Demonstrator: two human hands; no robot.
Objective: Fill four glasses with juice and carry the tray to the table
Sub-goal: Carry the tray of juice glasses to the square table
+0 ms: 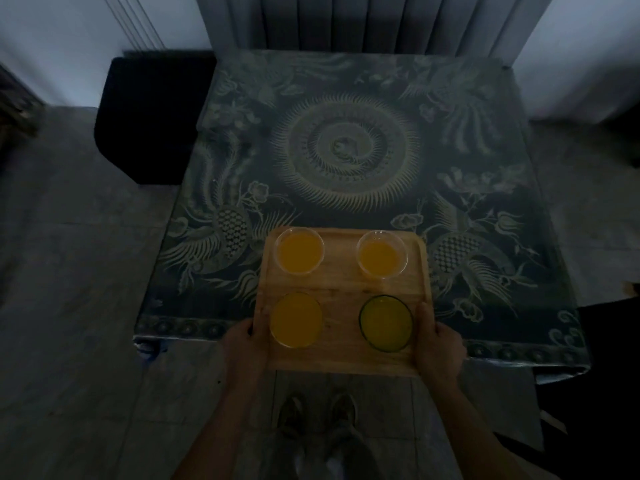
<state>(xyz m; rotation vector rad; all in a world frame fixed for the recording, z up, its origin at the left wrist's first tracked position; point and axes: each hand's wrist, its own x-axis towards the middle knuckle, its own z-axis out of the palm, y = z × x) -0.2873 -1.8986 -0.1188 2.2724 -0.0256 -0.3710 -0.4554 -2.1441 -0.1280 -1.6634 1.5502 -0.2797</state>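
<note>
Head view: low centre, a wooden tray (341,289) carries three clear glasses (299,251) and one dark-rimmed glass (386,322) of orange juice, overlapping the patterned table's (346,150) near edge. Left hand (242,344) and right hand (438,344) grip its sides, thumbs on top, fingers hidden beneath. Whether it touches the table is unclear.

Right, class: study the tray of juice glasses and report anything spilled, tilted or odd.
No spills. The near right glass is dark-tinted, unlike the three clear ones. The tray overhangs the table's near edge.
</note>
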